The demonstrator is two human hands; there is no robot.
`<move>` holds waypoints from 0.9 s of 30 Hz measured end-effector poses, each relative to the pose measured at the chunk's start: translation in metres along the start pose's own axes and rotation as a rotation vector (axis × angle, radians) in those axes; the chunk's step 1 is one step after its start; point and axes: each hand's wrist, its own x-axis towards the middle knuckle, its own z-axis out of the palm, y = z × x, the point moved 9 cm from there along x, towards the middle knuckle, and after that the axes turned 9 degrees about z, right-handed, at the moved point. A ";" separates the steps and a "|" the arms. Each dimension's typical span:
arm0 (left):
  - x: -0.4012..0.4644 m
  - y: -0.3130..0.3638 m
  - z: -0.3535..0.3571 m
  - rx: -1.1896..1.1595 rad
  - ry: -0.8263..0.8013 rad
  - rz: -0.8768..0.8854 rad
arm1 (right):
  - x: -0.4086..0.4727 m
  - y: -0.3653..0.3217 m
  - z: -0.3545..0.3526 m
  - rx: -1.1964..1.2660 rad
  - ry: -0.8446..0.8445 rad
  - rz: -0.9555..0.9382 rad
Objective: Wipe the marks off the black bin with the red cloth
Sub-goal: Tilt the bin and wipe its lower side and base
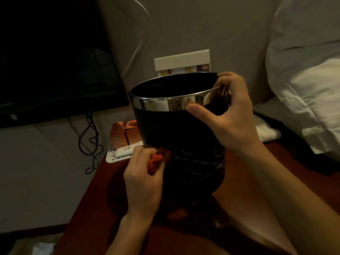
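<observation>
A black bin [171, 129] with a shiny chrome band round its rim stands upright on a dark red-brown table [88, 214]. Thin pale scribbled marks [200, 161] run across the lower part of its front. My right hand [226, 116] grips the rim on the right side, fingers inside and thumb on the chrome band. My left hand [141, 177] is closed around a bunched red cloth [156, 161], which presses against the bin's lower left side, just left of the marks.
Behind the bin lie orange packets [123, 133] and a white tray [114, 159] holding a small white device. A dark monitor [55, 57] with dangling black cables [90, 142] fills the left. White pillows [303, 70] sit at the right, and a card [182, 60] leans on the wall.
</observation>
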 end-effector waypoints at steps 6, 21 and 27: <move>-0.020 -0.013 0.011 -0.059 -0.157 -0.065 | 0.000 -0.004 0.000 -0.009 0.001 -0.008; 0.002 -0.018 -0.027 -0.077 0.082 -0.174 | 0.003 0.001 -0.002 0.010 0.010 -0.018; 0.014 -0.010 -0.010 -0.112 0.057 -0.140 | 0.001 0.001 0.001 0.035 0.017 -0.029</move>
